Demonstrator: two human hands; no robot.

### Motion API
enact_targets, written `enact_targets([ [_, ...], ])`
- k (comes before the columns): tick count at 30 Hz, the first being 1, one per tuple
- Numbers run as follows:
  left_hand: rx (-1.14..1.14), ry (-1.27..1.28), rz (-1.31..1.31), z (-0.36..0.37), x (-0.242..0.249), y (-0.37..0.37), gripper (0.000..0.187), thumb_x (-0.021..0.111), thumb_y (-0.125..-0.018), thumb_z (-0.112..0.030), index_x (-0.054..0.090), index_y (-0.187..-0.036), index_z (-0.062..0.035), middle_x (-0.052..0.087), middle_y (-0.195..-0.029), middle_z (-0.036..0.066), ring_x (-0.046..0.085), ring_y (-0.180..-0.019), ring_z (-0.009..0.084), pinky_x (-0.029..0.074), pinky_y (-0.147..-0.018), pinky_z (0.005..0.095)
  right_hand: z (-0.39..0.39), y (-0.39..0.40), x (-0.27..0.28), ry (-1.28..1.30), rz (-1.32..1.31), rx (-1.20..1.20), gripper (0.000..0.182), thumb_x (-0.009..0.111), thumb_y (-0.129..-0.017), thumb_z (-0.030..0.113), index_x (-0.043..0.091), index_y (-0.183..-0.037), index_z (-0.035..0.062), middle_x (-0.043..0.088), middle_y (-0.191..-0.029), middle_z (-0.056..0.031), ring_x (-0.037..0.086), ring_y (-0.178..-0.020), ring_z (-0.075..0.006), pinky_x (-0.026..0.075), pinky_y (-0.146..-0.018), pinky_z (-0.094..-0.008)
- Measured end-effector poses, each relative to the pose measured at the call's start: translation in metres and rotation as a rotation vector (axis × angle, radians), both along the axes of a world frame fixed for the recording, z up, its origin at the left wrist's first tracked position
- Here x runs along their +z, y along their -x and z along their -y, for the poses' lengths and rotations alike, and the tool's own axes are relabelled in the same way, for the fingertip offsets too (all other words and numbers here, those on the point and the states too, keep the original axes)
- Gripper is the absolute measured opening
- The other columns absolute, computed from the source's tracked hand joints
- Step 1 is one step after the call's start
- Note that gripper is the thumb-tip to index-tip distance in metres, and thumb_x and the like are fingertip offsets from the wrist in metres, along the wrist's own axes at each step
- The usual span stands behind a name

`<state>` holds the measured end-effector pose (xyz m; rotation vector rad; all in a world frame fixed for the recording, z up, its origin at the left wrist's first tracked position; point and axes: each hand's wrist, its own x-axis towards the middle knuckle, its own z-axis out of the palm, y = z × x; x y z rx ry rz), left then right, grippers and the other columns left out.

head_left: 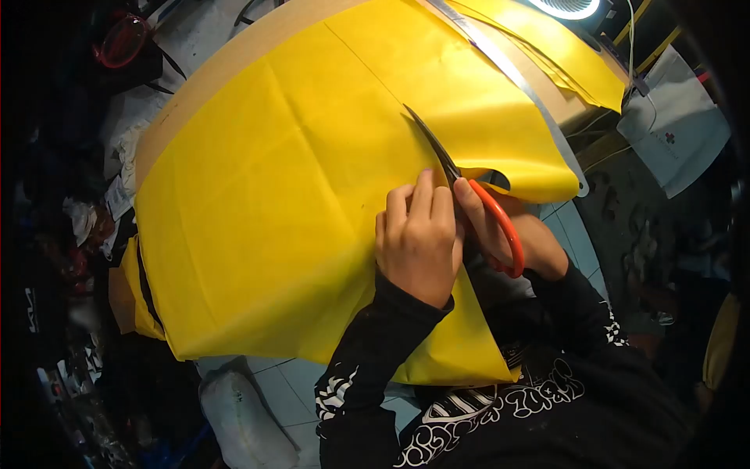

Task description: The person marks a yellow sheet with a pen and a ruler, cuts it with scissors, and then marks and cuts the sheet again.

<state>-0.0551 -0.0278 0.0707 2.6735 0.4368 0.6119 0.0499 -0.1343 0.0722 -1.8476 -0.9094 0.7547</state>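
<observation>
A large yellow sheet (258, 180), which looks like vinyl or coated fabric, covers most of the table and hangs over its near edge. My right hand (486, 223) grips scissors (500, 223) with red-orange handles, their dark blades pointing up and left over the sheet. A thin dark line runs from the blade tip toward the sheet's far edge. Beside the blades, my left hand (422, 230) is closed on the sheet with bent fingers; its thumb is hidden. Right of the scissors the sheet curls up, and below my hands a flap hangs down.
A long metal ruler (516, 72) lies along the right side, near more folded yellow material (547, 51). A lit round lamp (566, 5) stands at the far right. White bag (672, 129) hangs at right; a filled plastic bag (244, 418) rests on the tiled floor.
</observation>
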Motion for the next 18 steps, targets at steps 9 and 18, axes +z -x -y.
enact_targets([
  [9,0.197,0.001,-0.072,-0.002,0.005,-0.019,0.034,0.069,-0.072,-0.009,0.058,-0.102,-0.0016,0.059,-0.102,0.014,0.055,-0.099,0.0338,0.048,-0.081,0.0411,0.000,0.000,-0.001,-0.015,0.029,-0.006,0.043,0.039,-0.103,0.036,0.055,-0.085,0.0003,0.052,-0.062,-0.0135,0.050,-0.054,-0.0278,0.042,-0.055,-0.0362],
  [18,0.123,-0.055,0.027,-0.001,-0.003,-0.029,0.011,0.063,-0.074,-0.005,0.059,-0.083,-0.0012,0.059,-0.093,0.012,0.057,-0.095,0.0310,0.048,-0.078,0.0398,0.001,-0.001,0.006,0.037,-0.011,0.023,0.042,0.038,-0.103,0.034,0.054,-0.085,-0.0001,0.053,-0.064,-0.0147,0.051,-0.058,-0.0289,0.042,-0.058,-0.0367],
])
